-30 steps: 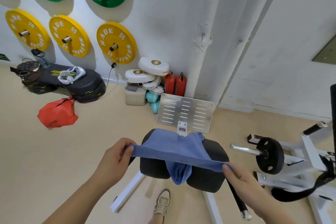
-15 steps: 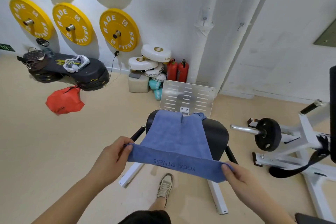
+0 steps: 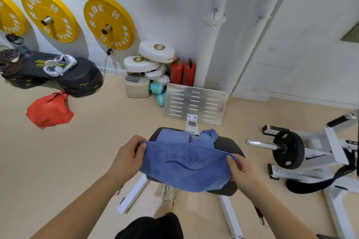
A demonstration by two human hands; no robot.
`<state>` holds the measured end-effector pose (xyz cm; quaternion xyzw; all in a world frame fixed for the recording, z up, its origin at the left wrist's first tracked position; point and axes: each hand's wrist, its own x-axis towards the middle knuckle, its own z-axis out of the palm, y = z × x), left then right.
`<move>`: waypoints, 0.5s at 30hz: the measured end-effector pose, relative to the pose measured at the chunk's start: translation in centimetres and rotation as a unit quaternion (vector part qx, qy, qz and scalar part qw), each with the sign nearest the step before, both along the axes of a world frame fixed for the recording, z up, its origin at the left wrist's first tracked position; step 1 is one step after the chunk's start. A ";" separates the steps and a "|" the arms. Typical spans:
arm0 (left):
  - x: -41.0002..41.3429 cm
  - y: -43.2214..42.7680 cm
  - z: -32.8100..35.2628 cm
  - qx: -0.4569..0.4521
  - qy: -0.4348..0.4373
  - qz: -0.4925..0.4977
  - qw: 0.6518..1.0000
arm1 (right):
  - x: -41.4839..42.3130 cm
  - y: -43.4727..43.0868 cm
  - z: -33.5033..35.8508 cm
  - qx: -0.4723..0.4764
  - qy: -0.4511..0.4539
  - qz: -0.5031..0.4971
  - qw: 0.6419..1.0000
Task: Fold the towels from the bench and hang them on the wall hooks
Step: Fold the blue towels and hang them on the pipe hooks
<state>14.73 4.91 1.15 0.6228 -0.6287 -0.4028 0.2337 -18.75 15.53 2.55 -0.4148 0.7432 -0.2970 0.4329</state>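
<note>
Filling most of the frame: pale floor (image 3: 87,151) below, white wall (image 3: 174,6) across the top.

White weight machine (image 3: 330,151) at right edge, a black plate (image 3: 288,149) on its chrome bar. Stack of black platforms (image 3: 77,77) at left against the wall, with white gear lying on top. Two yellow plates (image 3: 109,22) fully in view on wall pegs, upper left; a third is cut off by the left edge.

Bench (image 3: 227,143), black pad, sits lower centre; its white legs run down toward the bottom edge. Slotted metal footplate (image 3: 194,105) stands just above it in the frame.

Towel (image 3: 186,167), blue, is held up over the near part of the bench, stretched between both hands. The lettering "YOGA FITNESS" reads upside down from this view. The lower edge sags in a curve. More blue cloth lies bunched on the pad behind it; same piece or a second one, cannot tell.

Red bag (image 3: 49,112) on the floor at left. White round pads (image 3: 155,52) are piled at the wall base, with two red extinguishers (image 3: 183,72) just beside them.

Left hand (image 3: 128,153) grips the towel's left upper corner, fingers curled over the edge. Right hand (image 3: 242,170) pinches the right corner, thumb on top of the cloth. One shoe (image 3: 170,192) shows below the towel.

Two small wall hooks (image 3: 215,10) sit at upper right, both bare, well apart from the towel.
</note>
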 end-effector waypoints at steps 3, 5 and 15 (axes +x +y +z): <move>-1.6 -5.8 -2.6 0.020 -0.009 -0.007 1.000 | -0.9 -5.9 -2.3 0.026 0.008 0.000 1.000; -2.5 -9.4 -4.1 0.042 -0.021 -0.015 0.999 | -1.6 -9.6 -3.5 0.052 0.010 -0.007 0.999; -6.1 -22.6 -11.0 0.140 -0.105 -0.063 0.983 | -3.9 -21.7 -9.0 0.141 0.030 -0.037 0.989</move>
